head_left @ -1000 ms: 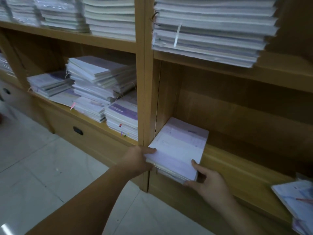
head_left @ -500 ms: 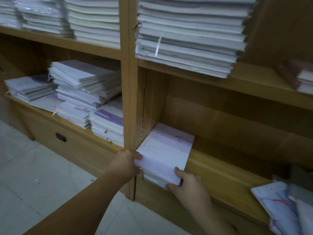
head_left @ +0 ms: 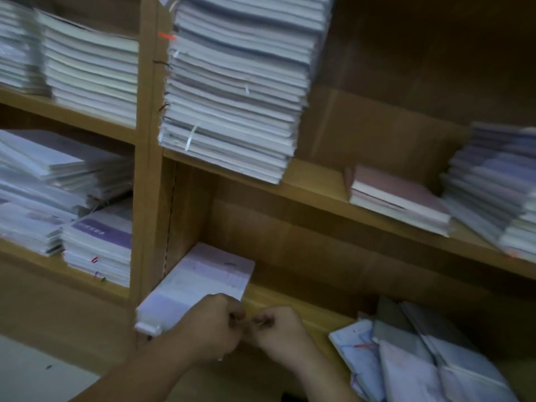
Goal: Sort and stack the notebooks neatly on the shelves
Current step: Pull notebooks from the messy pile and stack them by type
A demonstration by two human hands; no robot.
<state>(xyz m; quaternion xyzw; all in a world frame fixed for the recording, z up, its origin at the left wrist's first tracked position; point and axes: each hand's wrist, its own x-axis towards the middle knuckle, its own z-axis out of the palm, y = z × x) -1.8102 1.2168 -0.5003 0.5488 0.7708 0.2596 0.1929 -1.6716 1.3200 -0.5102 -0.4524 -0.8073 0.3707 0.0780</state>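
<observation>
A small stack of pale lilac notebooks (head_left: 200, 282) lies in the left corner of the lower shelf (head_left: 313, 307), its front end sticking out past the edge. My left hand (head_left: 214, 326) is curled in front of the stack's near right corner and overlaps it. My right hand (head_left: 281, 332) is curled just beside it, over the shelf edge and off the stack. Their fingertips nearly meet, and I see nothing held in either. The view is blurred.
A tall notebook stack (head_left: 237, 91) fills the shelf above, with pink notebooks (head_left: 397, 198) and another stack (head_left: 493, 184) to its right. A loose, untidy pile (head_left: 420, 364) lies at lower right. The left compartment holds more stacks (head_left: 98, 242). Pale floor (head_left: 34, 372) is below.
Both hands have let go of the small stack's sides and come together, curled, in front of its near right corner. The camera has swung right and closer.
</observation>
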